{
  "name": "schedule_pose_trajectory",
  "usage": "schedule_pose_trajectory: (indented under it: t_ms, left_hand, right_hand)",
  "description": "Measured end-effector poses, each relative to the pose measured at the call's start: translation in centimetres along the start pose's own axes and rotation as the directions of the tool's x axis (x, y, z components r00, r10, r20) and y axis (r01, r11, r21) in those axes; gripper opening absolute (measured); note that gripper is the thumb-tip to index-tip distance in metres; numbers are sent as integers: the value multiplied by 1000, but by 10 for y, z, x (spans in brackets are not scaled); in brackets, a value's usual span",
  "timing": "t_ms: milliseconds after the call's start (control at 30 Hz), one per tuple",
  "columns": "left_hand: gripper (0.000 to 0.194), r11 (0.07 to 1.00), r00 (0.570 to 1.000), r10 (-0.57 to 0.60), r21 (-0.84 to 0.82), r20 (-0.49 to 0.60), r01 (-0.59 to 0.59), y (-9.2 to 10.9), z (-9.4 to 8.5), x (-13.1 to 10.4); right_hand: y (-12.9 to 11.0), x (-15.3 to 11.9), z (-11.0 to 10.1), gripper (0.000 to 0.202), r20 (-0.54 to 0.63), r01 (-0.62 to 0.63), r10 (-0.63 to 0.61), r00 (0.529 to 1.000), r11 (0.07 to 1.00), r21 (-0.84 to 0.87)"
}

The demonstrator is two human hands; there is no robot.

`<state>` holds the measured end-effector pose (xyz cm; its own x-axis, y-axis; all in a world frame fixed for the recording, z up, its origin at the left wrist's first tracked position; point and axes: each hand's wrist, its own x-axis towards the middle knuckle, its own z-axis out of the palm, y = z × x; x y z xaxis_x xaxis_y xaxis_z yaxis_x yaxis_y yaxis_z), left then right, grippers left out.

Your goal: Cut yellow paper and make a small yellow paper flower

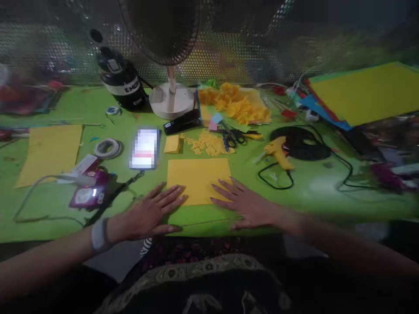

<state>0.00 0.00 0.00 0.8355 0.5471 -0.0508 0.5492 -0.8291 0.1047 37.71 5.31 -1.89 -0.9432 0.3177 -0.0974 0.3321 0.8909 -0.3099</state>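
Left hand (149, 213) and right hand (250, 203), open, fingers spread, press yellow paper (199, 176) on near side of desk (203, 224), likely keeping it flat (neither grips anything).

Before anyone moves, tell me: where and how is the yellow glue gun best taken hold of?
Probably by its handle, the right hand coming from the near right: the glue gun lies on its side, handle slanting toward the person, nozzle pointing left, away from that approach. Mind the cord looped beside it.
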Motion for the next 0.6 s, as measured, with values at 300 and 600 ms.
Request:
schedule_pose_trajectory:
  t_ms: [300,600]
  left_hand:
    - [85,998,997,-53,-17,47,54,-8,4,-40]
    - [50,866,939,-342,-397,-27,304,-6,-59,4]
  right_hand:
    - [11,-41,-5,84,8,-82,83,997,995,-61]
    - [-25,-1,-62,47,-139,-385,402,905,913,133]
